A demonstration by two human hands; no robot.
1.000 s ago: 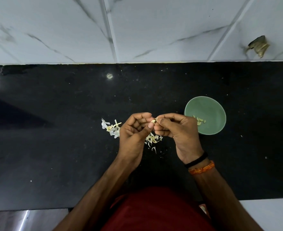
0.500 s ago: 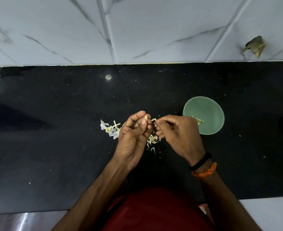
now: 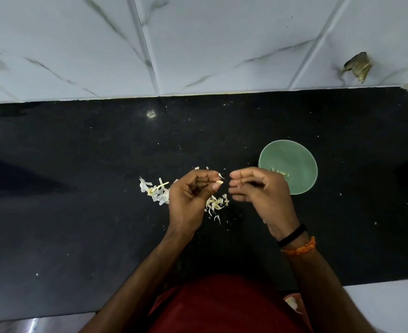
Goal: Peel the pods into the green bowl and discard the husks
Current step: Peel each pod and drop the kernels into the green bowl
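A black stone counter [image 3: 78, 164] runs across the middle of the frame below a wall of white marble-look tiles [image 3: 198, 44]. Left of centre lies a scatter of white papery husks [image 3: 153, 191], and a second heap of finer, yellowish husks [image 3: 216, 203] sits just right of it, partly under the hands. The left hand [image 3: 188, 198] is curled, its thumb and fingertips pinching a small pale pod [image 3: 218, 181] at centre frame, with a wisp of skin sticking up from it. The right hand [image 3: 258, 191] hovers just beside it, fingers loosely bent and apart from the pod; it seems to hold nothing, though its palm is hidden. At right, partly behind that hand, stands the green bowl [image 3: 294, 159] with a few peeled pieces [image 3: 281, 173] inside. The pod looks tiny, light and fairly firm, its skin thin, dry and brittle, likely to flake and cling to fingers. A fingertip pinch at one end, with nails lifting the loose skin at the other, seems the best hold; it could easily slip or flick away.
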